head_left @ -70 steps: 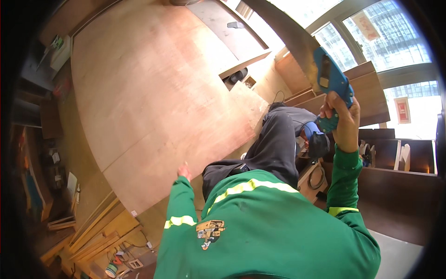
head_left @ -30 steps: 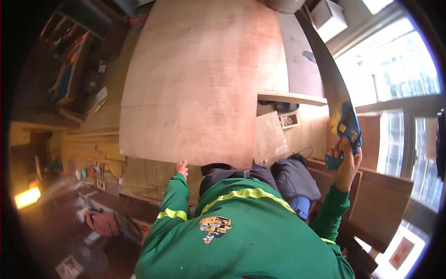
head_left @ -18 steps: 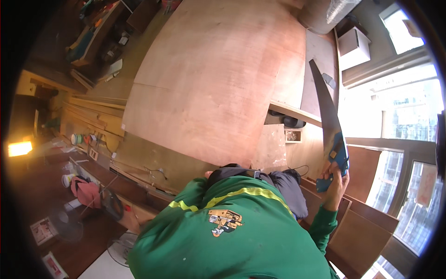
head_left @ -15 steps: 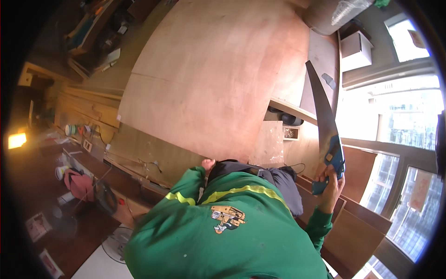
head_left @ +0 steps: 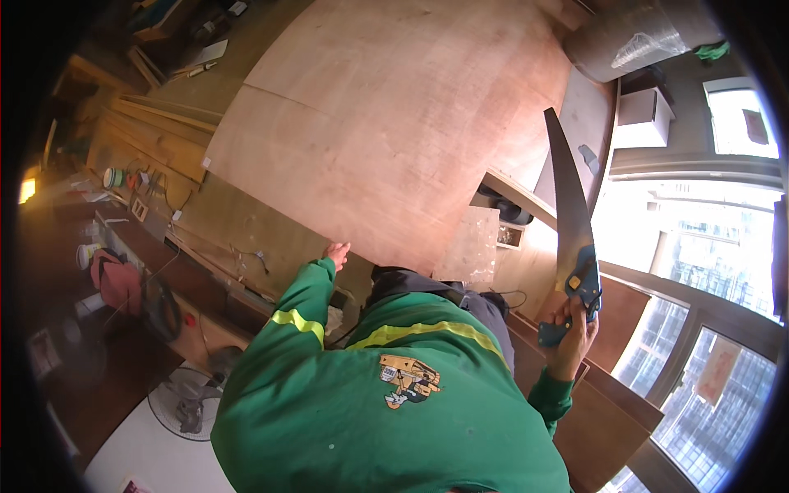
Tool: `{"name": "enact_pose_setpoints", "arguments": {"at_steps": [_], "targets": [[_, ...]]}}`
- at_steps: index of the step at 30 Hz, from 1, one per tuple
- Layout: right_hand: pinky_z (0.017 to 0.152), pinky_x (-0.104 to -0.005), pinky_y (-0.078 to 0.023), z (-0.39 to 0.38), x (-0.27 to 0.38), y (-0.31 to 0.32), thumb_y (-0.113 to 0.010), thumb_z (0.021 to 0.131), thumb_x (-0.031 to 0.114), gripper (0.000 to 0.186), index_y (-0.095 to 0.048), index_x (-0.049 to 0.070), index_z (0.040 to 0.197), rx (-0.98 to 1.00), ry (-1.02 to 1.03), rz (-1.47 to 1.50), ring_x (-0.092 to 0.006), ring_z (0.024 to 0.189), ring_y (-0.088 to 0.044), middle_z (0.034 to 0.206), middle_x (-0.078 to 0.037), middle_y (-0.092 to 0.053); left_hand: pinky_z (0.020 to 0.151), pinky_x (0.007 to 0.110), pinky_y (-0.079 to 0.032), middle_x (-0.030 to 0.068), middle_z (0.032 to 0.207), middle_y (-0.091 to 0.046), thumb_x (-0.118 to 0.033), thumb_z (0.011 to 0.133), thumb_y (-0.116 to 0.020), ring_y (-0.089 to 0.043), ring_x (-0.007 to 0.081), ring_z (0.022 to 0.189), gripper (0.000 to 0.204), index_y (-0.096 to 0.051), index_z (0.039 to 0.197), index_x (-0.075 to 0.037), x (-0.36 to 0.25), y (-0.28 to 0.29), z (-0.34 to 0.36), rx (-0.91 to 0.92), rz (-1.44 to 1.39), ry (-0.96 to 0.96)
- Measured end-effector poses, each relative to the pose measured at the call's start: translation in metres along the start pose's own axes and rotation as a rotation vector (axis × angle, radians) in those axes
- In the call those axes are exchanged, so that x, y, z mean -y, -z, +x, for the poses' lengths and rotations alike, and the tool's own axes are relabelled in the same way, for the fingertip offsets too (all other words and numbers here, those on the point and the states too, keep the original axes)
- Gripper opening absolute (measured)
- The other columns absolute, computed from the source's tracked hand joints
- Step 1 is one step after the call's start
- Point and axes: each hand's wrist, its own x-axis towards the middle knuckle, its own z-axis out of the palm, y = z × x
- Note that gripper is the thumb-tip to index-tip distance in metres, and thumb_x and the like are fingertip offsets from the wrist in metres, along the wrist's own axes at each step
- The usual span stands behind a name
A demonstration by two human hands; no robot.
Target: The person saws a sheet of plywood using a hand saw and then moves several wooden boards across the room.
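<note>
My right hand (head_left: 573, 338) is closed around the blue handle of a handsaw (head_left: 571, 193). The saw stands with its long grey blade pointing up and away, its tip over the right part of the bench. A large reddish plywood sheet (head_left: 370, 140) lies flat in front of me. Close to the sheet's near left edge is my left hand (head_left: 337, 255), its fingers stretched out with nothing seen in them. Whether the fingertips touch the sheet I cannot tell.
A wrapped roll (head_left: 641, 41) and a white box (head_left: 643, 117) stand at far right. Beside the sheet is a small board (head_left: 468, 246). Wood strips (head_left: 156, 123) and a cable lie left. A fan (head_left: 187, 404) stands at lower left; brown panels (head_left: 604, 419) lean at lower right.
My left hand has moved left and forward from beside my waist, along the sheet's near edge. The saw has shifted slightly in my right hand's grip, and the view has turned a little.
</note>
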Motion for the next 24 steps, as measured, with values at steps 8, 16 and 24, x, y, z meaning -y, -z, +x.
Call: {"name": "enact_pose_setpoints", "arguments": {"at_steps": [8, 16, 24], "targets": [[0.058, -0.0289, -0.047, 0.052, -0.002, 0.016, -0.065, 0.098, 0.013, 0.012, -0.056, 0.005, 0.095, 0.201, -0.011, 0.166, -0.0108, 0.062, -0.05, 0.075, -0.001, -0.051, 0.06, 0.042, -0.049, 0.0074, 0.08, -0.06, -0.045, 0.097, -0.063, -0.06, 0.0217, 0.07, 0.037, -0.063, 0.093, -0.008, 0.133, 0.027, 0.009, -0.084, 0.624, -0.557], [0.059, -0.0285, -0.047, 0.116, 0.001, 0.058, -0.064, 0.098, 0.017, 0.014, -0.057, 0.005, 0.092, 0.295, -0.031, 0.099, -0.0107, 0.063, -0.051, 0.075, -0.001, -0.052, 0.085, 0.044, -0.054, 0.015, 0.099, -0.074, -0.048, 0.092, -0.069, -0.07, 0.0302, 0.091, 0.044, -0.072, 0.107, -0.006, 0.168, -0.015, -0.02, -0.23, 0.425, -0.307], [0.061, -0.0296, -0.049, 0.099, 0.011, 0.058, -0.063, 0.099, 0.017, 0.014, -0.059, 0.004, 0.095, 0.055, 0.023, 0.177, -0.0105, 0.064, -0.051, 0.076, -0.001, -0.052, 0.075, 0.042, -0.053, 0.0079, 0.094, -0.067, -0.051, 0.092, -0.07, -0.063, 0.0226, 0.079, 0.046, -0.066, 0.113, -0.011, 0.078, 0.004, 0.026, -0.006, 0.444, -0.412]]}}
